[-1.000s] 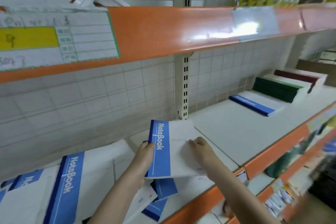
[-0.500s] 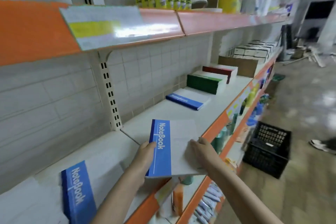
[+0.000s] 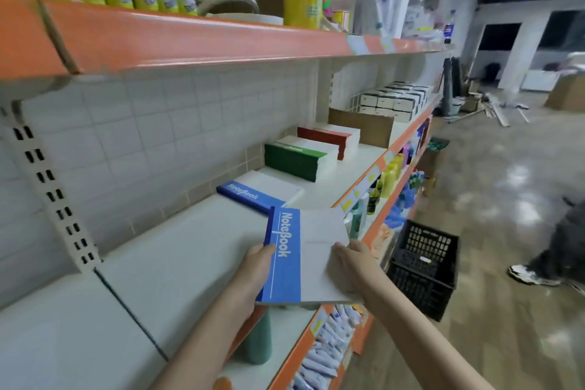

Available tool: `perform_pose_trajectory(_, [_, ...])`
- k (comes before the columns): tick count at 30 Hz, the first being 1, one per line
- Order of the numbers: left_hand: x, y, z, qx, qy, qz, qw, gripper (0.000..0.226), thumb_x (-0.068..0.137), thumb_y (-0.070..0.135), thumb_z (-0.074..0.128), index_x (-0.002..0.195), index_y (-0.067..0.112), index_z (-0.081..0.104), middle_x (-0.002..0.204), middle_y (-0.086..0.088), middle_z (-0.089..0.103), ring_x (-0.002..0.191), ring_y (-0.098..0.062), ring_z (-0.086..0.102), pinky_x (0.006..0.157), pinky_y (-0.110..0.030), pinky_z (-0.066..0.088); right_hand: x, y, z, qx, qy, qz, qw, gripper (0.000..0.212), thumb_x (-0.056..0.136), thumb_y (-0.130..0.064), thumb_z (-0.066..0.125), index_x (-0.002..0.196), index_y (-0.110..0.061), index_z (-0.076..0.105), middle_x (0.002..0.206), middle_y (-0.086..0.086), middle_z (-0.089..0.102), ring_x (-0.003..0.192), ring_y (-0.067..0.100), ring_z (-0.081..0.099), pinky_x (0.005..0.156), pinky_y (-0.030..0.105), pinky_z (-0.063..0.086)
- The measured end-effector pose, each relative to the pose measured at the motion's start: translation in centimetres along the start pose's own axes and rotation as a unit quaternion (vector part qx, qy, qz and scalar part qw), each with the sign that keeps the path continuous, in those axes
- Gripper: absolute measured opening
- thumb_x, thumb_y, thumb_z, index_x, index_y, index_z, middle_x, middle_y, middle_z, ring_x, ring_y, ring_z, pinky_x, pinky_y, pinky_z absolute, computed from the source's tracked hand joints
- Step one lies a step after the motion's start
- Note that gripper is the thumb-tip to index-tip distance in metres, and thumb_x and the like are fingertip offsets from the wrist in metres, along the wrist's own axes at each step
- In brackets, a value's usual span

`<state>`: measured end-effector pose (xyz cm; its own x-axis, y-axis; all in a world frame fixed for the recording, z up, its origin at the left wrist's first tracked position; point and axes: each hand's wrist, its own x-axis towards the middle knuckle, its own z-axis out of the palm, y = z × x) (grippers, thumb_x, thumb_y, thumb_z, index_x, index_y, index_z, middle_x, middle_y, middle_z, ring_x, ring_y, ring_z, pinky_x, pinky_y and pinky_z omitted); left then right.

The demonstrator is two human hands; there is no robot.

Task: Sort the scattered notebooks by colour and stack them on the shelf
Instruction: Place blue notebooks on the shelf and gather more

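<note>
A: So, where are we?
B: Carrying. Our left hand [image 3: 258, 266] and right hand [image 3: 351, 261] each hold a grip on the blue notebook [image 3: 305, 258], above the shelf [image 3: 177, 250] edge.
A: Next?
B: Probably onto the blue stack [image 3: 258, 191] just beyond, spine aligned, edges squared.

White tiled wall [image 3: 152, 136], orange-edged shelving [image 3: 196, 38], glossy floor [image 3: 506, 199], black crate [image 3: 424, 266].
</note>
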<state>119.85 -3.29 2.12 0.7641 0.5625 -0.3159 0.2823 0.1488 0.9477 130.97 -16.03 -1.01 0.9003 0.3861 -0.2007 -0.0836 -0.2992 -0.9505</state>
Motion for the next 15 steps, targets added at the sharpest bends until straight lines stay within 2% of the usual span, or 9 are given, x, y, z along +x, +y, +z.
perform_pose_trajectory(2, [0.8, 0.1, 1.9, 0.006, -0.009, -0.004, 1.000, 0.024, 0.102, 0.022, 0.037, 0.093, 0.012, 0.057, 0.083, -0.005, 0.066, 0.069, -0.019, 0.064, 0.055, -0.023, 0.047, 1.0, 0.5, -1.7, 0.007, 0.005, 0.009, 1.000, 0.014, 0.097, -0.018, 0.043, 0.094, -0.006, 0.048, 0.086, 0.013, 0.051, 0.071, 0.022, 0.050, 0.058, 0.027, 0.038])
perform_pose_trajectory(5, [1.7, 0.3, 4.4, 0.015, -0.022, -0.011, 1.000, 0.023, 0.102, 0.022, 0.037, 0.091, 0.013, 0.055, 0.083, -0.005, 0.065, 0.068, -0.018, 0.062, 0.052, -0.022, 0.045, 2.3, 1.3, -3.9, 0.012, 0.021, 0.026, 0.999, 0.024, 0.097, -0.021, 0.043, 0.108, -0.001, 0.049, 0.108, 0.023, 0.058, 0.087, 0.030, 0.056, 0.064, 0.032, 0.045])
perform_pose_trajectory(8, [2.9, 0.7, 6.4, 0.029, -0.040, -0.012, 0.999, 0.023, 0.102, 0.023, 0.036, 0.098, 0.011, 0.055, 0.085, -0.005, 0.065, 0.070, -0.018, 0.062, 0.052, -0.022, 0.045, 3.4, 1.7, -5.6, 0.014, 0.028, 0.039, 0.999, 0.032, 0.095, -0.022, 0.042, 0.117, 0.002, 0.044, 0.122, 0.030, 0.051, 0.083, 0.026, 0.051, 0.064, 0.032, 0.042])
perform_pose_trajectory(12, [4.8, 1.1, 8.5, 0.034, -0.056, -0.011, 0.998, 0.024, 0.102, 0.024, 0.036, 0.105, 0.009, 0.054, 0.087, -0.005, 0.065, 0.071, -0.018, 0.063, 0.052, -0.022, 0.046, 5.4, 2.0, -7.3, 0.025, 0.044, 0.040, 0.998, 0.031, 0.094, -0.019, 0.043, 0.113, 0.004, 0.050, 0.119, 0.032, 0.054, 0.079, 0.024, 0.050, 0.067, 0.030, 0.038])
perform_pose_trajectory(15, [6.5, 1.7, 9.7, 0.035, -0.061, -0.014, 0.997, 0.023, 0.103, 0.024, 0.035, 0.097, 0.014, 0.055, 0.084, -0.004, 0.064, 0.070, -0.017, 0.062, 0.051, -0.021, 0.047, 7.4, 2.0, -7.9, 0.025, 0.048, 0.045, 0.998, 0.031, 0.094, -0.021, 0.043, 0.113, 0.004, 0.050, 0.117, 0.030, 0.056, 0.080, 0.025, 0.052, 0.067, 0.031, 0.039])
